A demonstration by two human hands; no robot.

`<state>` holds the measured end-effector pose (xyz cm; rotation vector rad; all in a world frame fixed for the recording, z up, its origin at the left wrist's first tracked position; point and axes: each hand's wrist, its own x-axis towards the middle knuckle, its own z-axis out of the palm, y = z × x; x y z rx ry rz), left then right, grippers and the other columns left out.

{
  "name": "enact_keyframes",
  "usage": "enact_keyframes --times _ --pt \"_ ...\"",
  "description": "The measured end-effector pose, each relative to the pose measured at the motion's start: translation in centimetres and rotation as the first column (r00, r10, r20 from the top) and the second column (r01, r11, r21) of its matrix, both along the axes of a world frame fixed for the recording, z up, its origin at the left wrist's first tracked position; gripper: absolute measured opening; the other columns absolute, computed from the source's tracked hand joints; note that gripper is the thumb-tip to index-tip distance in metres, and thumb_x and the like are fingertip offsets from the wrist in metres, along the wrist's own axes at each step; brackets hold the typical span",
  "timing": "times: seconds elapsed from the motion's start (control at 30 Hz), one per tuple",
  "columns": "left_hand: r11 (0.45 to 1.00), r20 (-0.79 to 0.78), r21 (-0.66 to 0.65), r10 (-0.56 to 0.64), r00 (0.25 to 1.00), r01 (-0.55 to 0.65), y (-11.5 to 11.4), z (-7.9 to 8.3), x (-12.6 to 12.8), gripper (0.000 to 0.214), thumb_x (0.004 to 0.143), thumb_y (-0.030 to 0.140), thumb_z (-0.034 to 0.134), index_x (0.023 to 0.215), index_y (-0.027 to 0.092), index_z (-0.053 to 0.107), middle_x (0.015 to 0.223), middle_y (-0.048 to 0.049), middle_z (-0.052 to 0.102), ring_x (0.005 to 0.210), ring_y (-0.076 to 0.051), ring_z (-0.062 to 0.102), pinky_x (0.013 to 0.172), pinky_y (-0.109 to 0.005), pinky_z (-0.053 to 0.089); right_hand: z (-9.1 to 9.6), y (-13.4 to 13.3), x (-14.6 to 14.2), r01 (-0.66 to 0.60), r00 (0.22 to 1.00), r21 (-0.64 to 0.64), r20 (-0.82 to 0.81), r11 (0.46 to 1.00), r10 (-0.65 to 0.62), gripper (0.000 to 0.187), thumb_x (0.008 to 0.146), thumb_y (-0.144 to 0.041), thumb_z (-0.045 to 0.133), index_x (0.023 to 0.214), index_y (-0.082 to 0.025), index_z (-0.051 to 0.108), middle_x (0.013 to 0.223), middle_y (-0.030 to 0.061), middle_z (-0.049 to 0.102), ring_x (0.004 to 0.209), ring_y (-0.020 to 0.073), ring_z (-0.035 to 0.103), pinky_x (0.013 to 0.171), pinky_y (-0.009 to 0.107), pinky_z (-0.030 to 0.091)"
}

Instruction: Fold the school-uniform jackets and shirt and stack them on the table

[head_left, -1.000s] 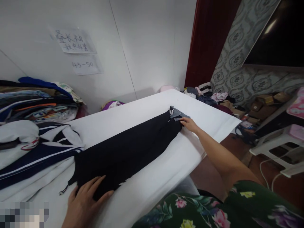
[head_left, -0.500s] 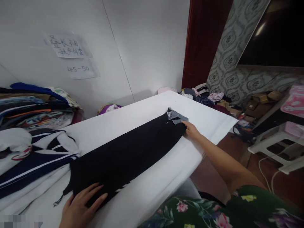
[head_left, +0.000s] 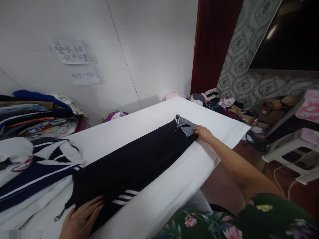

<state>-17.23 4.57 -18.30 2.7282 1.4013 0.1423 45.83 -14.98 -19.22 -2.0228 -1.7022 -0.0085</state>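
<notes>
Far left, a stack of folded clothes point(head_left: 37, 114) stands behind a navy-and-white garment point(head_left: 37, 182). Next, the left hand point(head_left: 81, 219) rests palm-down on the near end of a black garment point(head_left: 129, 156); whether it pinches the cloth cannot be determined. The black garment lies lengthwise across the white table point(head_left: 214, 118), striped edge toward the wearer. The right hand point(head_left: 204, 134) grips its far end, beside the grey section point(head_left: 187, 127).

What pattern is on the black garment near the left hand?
Three white stripes on the black garment, seen best in the head view.
</notes>
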Motion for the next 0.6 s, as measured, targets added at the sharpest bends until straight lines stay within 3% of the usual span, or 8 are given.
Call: enact_keyframes --times 0.1,0.23,0.33,0.47,0.6 --pt "0.995 -0.015 -0.099 -0.032 0.999 0.030 0.4 -0.7 -0.7 0.035 0.080 0.037 0.044 0.099 0.040 0.073 0.124 0.0042 0.065 0.117 -0.026 0.059 0.110 -0.054 0.027 0.1 -0.4 -0.2 0.005 1.000 -0.045 -0.028 0.999 -0.007 0.027 0.061 -0.005 0.053 0.073 -0.023 0.071 0.125 0.0046 0.063 0.128 0.0309 0.047 0.113 0.050 0.031" --pt "0.993 -0.013 -0.121 -0.010 1.000 0.008 1.1 -1.1 -1.5 0.035 0.078 0.038 0.044 0.097 0.039 0.073 0.122 0.0042 0.065 0.117 -0.026 0.059 0.110 -0.050 0.030 -0.4 -1.7 -0.9 0.022 0.995 -0.066 -0.096 0.998 -0.028 0.044 0.060 -0.009 0.063 0.102 -0.021 0.071 0.142 0.0075 0.048 0.137 0.0351 0.033 0.112 0.054 0.030" --pt "0.994 -0.006 -0.107 0.031 0.999 -0.032 1.2 -0.7 -1.1 0.041 0.080 0.039 0.038 0.101 0.033 0.073 0.117 0.0010 0.069 0.113 -0.026 0.061 0.108 -0.047 0.033 -0.5 -2.3 -1.2 0.023 0.990 -0.051 -0.139 0.998 -0.030 0.047 0.065 -0.014 0.066 0.112 -0.023 0.068 0.147 0.0070 0.042 0.140 0.0341 0.027 0.114 0.055 0.025" --pt "0.995 -0.025 -0.001 0.098 0.995 -0.098 0.5 -0.1 0.3 0.049 0.079 0.039 0.029 0.096 0.024 0.073 0.106 -0.0054 0.073 0.105 -0.027 0.065 0.106 -0.044 0.037 -0.3 -1.8 -1.0 0.011 0.990 -0.039 -0.138 0.999 -0.017 0.039 0.069 -0.009 0.060 0.104 -0.020 0.073 0.144 0.0081 0.046 0.140 0.0325 0.029 0.115 0.052 0.025" --pt "0.989 -0.048 0.104 0.115 0.992 -0.109 0.0 -0.3 0.7 0.051 0.081 0.039 0.026 0.096 0.023 0.072 0.105 -0.0055 0.073 0.103 -0.025 0.065 0.104 -0.040 0.039 -0.1 -0.6 -0.4 0.032 0.991 -0.060 -0.131 0.998 -0.039 0.030 0.067 -0.009 0.061 0.089 -0.022 0.077 0.138 0.0062 0.053 0.137 0.0357 0.033 0.114 0.055 0.026"
